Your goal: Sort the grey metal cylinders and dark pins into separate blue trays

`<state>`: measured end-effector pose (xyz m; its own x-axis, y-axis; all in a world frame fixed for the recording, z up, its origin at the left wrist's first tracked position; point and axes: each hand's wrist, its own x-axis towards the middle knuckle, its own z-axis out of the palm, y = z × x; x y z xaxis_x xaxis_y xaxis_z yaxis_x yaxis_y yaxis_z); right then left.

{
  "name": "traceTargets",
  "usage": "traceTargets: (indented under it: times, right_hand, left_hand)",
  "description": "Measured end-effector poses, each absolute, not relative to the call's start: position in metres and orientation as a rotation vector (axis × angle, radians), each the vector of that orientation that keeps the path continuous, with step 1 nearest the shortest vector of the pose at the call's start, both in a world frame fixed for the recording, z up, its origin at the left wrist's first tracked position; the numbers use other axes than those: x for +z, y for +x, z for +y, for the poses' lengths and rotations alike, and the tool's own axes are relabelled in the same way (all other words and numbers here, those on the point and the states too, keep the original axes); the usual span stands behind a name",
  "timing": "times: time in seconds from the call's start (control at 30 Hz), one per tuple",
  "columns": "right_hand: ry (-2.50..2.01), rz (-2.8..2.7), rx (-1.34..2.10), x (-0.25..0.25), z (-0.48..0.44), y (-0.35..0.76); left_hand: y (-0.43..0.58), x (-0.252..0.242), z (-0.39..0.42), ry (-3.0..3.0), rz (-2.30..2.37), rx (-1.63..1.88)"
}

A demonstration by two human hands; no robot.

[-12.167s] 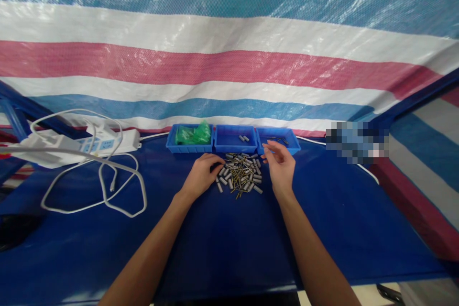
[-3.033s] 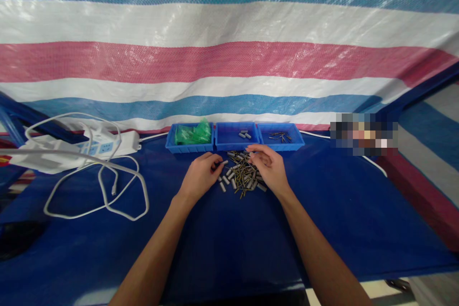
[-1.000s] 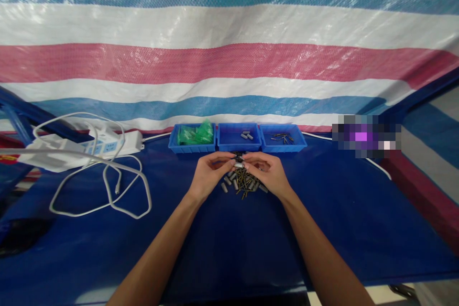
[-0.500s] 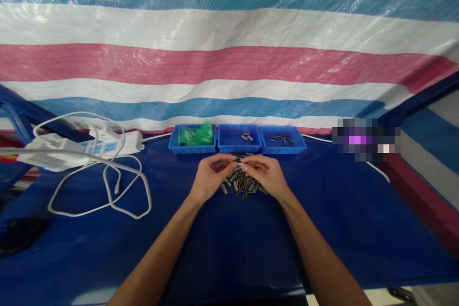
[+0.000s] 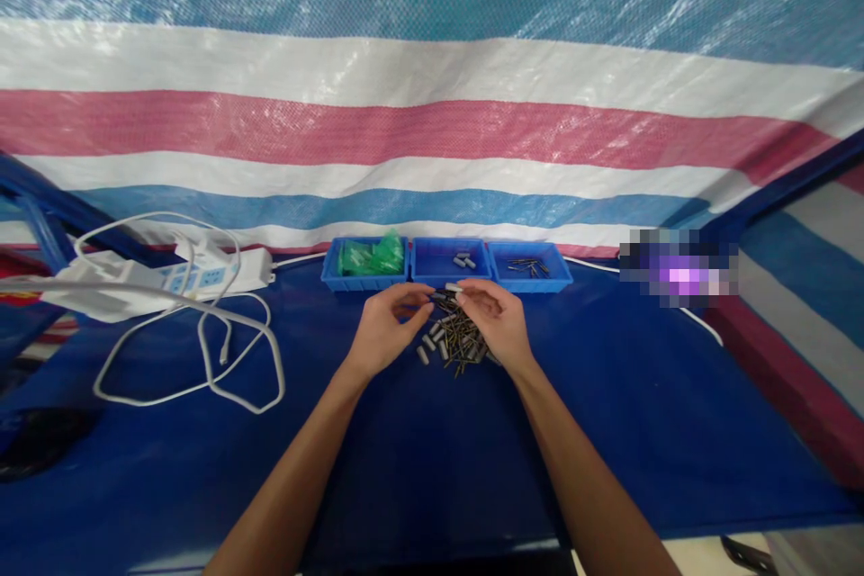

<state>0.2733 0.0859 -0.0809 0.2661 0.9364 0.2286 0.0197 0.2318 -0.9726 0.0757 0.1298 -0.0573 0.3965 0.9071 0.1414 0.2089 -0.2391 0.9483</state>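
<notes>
A heap of thin dark-and-brass pins mixed with short grey cylinders lies on the blue table between my hands. My right hand is closed, thumb and fingertips pinching a light grey cylinder above the far side of the heap. At the heap's left edge my left hand has its thumb and fingers apart, with nothing between them. Just beyond stand three blue trays: the left tray contains green plastic bags, the middle tray a few grey cylinders, and the right tray several thin pins.
A white power strip with plugs sits at the back left. Its white cable loops across the table's left side. A striped plastic sheet hangs behind the trays. A pixelated patch with a purple glow covers the back right.
My hands have moved apart. The left has opened and shifted slightly left, while the right has lifted a grey cylinder a little toward the trays.
</notes>
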Motion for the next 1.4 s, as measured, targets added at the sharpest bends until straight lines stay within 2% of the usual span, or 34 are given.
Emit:
traceTargets:
  times: [0.17, 0.3, 0.47, 0.63, 1.03, 1.2, 1.4]
  right_hand:
    - [-1.18, -1.244, 0.694, -0.078, 0.089, 0.284]
    - [-1.395, -1.476, 0.694, -0.061, 0.071, 0.299]
    - [-1.635, -1.97, 0.722, -0.039, 0.045, 0.314]
    - [-1.847, -2.005, 0.667, -0.041, 0.043, 0.315]
    - [-1.571, -1.873, 0.77, -0.051, 0.053, 0.314]
    - [-1.478, -1.794, 0.576, -0.047, 0.056, 0.306]
    - [-1.343, -1.586, 0.757, -0.056, 0.059, 0.293]
  left_hand:
    - [0.057, -0.054, 0.133, 2.167, 0.897, 0.488]
    - [0.056, -0.06, 0.132, 2.203, 0.888, 0.425]
    - [0.062, -0.064, 0.13, 2.158, 0.936, 0.452]
    - [0.065, -0.062, 0.127, 2.158, 1.005, 0.483]
    - [0.051, -0.054, 0.132, 2.128, 1.09, 0.506]
    - [0.054, -0.051, 0.134, 1.933, 1.097, 0.736]
    - [0.072, -0.053, 0.13, 1.489, 0.866, 0.945]
